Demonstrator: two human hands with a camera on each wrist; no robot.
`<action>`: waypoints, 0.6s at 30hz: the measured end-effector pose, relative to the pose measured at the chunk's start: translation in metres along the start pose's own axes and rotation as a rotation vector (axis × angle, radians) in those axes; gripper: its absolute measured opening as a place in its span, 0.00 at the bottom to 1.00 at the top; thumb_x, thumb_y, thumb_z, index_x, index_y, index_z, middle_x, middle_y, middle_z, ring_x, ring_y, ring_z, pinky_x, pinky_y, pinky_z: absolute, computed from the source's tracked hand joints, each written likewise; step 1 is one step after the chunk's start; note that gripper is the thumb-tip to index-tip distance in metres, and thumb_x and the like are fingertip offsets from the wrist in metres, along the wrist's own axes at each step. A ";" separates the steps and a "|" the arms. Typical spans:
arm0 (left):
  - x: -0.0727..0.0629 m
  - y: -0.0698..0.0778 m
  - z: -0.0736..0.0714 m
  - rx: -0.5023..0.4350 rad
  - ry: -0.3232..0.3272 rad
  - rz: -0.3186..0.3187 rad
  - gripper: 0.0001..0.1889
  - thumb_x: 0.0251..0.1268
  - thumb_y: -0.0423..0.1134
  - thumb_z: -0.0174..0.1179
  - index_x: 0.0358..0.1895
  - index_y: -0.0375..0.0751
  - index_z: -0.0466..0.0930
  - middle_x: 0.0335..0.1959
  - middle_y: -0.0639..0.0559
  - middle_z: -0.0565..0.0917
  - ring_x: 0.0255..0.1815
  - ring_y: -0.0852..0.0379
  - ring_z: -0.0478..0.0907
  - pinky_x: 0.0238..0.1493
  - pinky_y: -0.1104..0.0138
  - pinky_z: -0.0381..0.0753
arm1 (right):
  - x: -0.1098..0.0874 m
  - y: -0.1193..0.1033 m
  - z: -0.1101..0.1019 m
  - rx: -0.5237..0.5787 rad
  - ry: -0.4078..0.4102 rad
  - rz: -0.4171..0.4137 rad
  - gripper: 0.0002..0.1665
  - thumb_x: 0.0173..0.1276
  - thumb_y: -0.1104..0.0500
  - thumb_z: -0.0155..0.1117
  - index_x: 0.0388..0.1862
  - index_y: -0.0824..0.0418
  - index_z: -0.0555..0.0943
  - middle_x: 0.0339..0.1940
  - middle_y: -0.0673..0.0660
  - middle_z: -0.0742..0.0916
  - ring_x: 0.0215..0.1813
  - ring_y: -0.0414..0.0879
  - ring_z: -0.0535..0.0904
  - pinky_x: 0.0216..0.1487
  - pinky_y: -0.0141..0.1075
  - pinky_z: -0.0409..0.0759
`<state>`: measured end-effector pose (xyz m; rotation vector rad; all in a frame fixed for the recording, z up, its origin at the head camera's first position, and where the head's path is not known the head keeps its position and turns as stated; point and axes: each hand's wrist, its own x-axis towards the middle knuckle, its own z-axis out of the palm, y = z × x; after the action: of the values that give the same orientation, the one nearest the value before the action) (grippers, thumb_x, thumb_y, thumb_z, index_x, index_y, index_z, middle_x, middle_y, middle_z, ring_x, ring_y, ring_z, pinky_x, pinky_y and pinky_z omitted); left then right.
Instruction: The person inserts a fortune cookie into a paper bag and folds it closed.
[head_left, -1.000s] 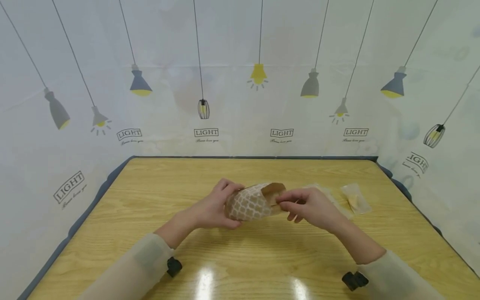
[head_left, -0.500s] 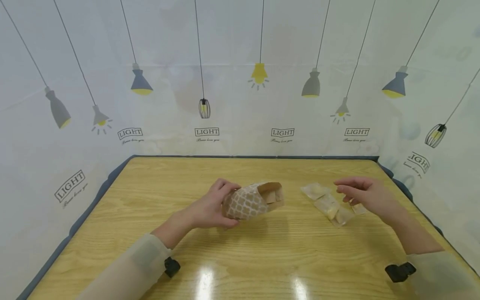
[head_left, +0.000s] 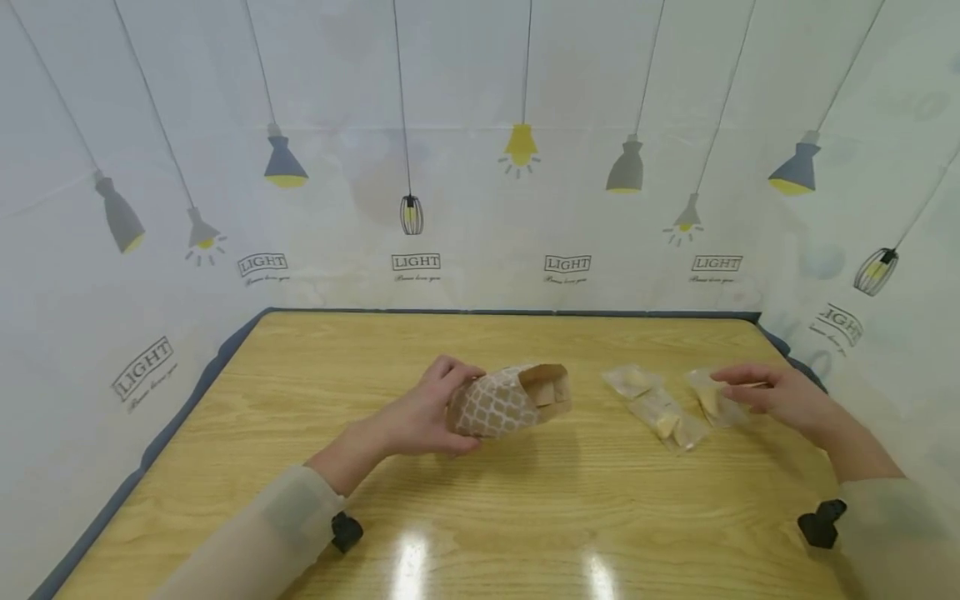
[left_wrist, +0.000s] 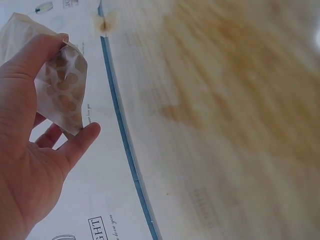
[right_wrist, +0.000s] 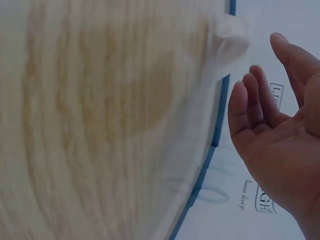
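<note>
My left hand grips the closed end of a brown paper bag with a white lattice pattern. The bag lies tilted on its side above the table, its mouth facing right, and pale brown pieces show inside. In the left wrist view, thumb and fingers pinch the patterned paper from both sides. At the right, my right hand hovers with fingers relaxed over a small clear packet holding something pale yellow, partly covering it. The right wrist view shows this hand holding nothing, apart from a packet.
Two more clear packets with pale yellow pieces, one farther back and one nearer, lie between the bag and my right hand. The wooden table ends at a dark blue edge against a lamp-printed backdrop.
My right hand has withdrawn from the bag's mouth and moved right to the far packet. Pieces inside the bag now show. The left hand keeps its grip nearly in place.
</note>
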<state>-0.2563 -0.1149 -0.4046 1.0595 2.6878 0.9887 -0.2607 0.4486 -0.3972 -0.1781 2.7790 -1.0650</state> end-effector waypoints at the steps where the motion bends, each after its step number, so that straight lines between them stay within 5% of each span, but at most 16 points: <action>1: 0.000 0.000 0.000 0.000 -0.002 0.001 0.47 0.60 0.44 0.83 0.81 0.47 0.65 0.68 0.44 0.66 0.68 0.48 0.68 0.72 0.45 0.80 | 0.002 0.004 0.001 -0.008 -0.005 -0.003 0.31 0.88 0.48 0.59 0.79 0.65 0.76 0.80 0.72 0.76 0.56 0.28 0.79 0.52 0.40 0.87; 10: 0.001 0.000 0.001 -0.006 -0.005 -0.002 0.47 0.60 0.44 0.83 0.80 0.48 0.65 0.69 0.44 0.65 0.69 0.48 0.68 0.74 0.44 0.79 | 0.013 0.018 0.006 -0.084 -0.045 0.030 0.34 0.86 0.44 0.63 0.78 0.65 0.77 0.75 0.77 0.79 0.68 0.66 0.83 0.50 0.40 0.86; 18: 0.000 0.000 -0.001 -0.013 -0.012 -0.024 0.48 0.60 0.44 0.83 0.81 0.49 0.65 0.71 0.45 0.65 0.70 0.48 0.67 0.75 0.46 0.78 | 0.016 0.014 0.009 -0.144 -0.037 0.021 0.34 0.83 0.41 0.65 0.76 0.62 0.79 0.74 0.79 0.79 0.71 0.76 0.77 0.60 0.57 0.85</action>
<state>-0.2564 -0.1152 -0.4037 1.0252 2.6740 0.9918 -0.2758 0.4505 -0.4150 -0.1830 2.8176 -0.8478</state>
